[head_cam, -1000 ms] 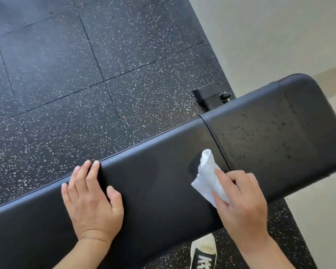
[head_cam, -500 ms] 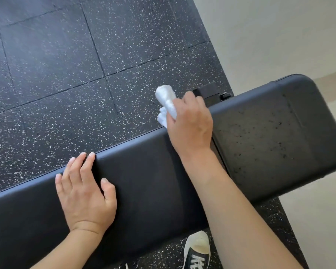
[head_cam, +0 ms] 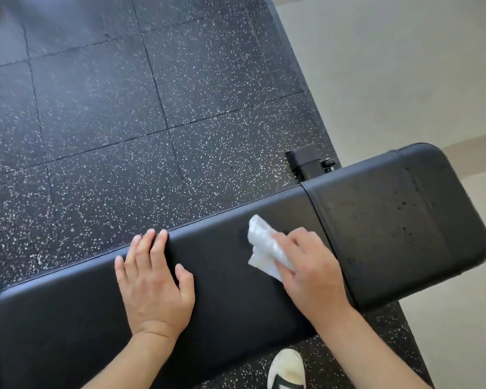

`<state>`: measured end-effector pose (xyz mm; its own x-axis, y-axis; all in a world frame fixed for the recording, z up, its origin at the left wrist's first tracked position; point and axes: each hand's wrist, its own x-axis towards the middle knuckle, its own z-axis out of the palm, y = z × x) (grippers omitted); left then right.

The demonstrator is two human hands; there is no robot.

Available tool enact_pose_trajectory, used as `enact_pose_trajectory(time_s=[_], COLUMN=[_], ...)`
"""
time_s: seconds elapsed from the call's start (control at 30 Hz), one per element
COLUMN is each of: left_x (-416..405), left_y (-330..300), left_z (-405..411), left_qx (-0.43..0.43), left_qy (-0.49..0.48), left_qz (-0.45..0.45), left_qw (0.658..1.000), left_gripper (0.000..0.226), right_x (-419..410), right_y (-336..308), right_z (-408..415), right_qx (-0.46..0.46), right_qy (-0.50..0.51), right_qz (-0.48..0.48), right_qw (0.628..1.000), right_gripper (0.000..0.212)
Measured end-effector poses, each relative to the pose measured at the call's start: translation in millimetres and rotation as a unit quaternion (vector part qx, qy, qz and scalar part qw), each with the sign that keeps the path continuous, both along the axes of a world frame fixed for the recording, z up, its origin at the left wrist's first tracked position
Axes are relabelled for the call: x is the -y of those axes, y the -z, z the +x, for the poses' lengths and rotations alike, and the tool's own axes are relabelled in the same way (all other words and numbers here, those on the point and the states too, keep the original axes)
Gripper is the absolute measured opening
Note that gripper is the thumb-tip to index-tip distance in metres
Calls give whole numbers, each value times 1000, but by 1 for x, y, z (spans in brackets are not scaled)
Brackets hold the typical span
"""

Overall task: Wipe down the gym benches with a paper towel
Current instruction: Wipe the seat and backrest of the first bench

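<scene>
A gym: speckled black rubber floor tiles (head_cam: 101, 113) and a padded black bench (head_cam: 236, 290).

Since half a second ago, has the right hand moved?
Yes. The right hand, gripping the towel, has come back from the bench's far edge toward its near side, left of the pad seam.

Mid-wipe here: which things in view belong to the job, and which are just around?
In the job:
bench pad
paper towel, held by right hand
left hand, flat on pad

Just around:
shoe
speckled floor
frame bracket
</scene>
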<state>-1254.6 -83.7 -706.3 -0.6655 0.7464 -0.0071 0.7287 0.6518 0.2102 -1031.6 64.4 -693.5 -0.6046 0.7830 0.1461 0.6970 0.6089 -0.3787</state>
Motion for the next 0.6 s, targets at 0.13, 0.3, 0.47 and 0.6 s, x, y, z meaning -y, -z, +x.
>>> enact_pose_trajectory(time_s=[0.13,0.3,0.47,0.6], left_x=[0,1,0,10], left_y=[2,-4,-24,-39], left_z=[-1,-6,-13,-57], left_qx=[8,42,84,105], left_qy=[4,16,42,176], left_qz=[-10,-30,-65,-85], left_qw=[1000,999,994,975], left_gripper=[68,70,68,65], right_x=[-29,-2,22,-21], right_y=[-6,-16,-34,-54], right_z=[-34,-118,-155,-125], right_qx=[-10,16,62,132], right_qy=[155,124,-10,-28], right_qz=[-24,-100,-197,-279], right_qw=[988,987,978,951], right_gripper=[21,12,8,15])
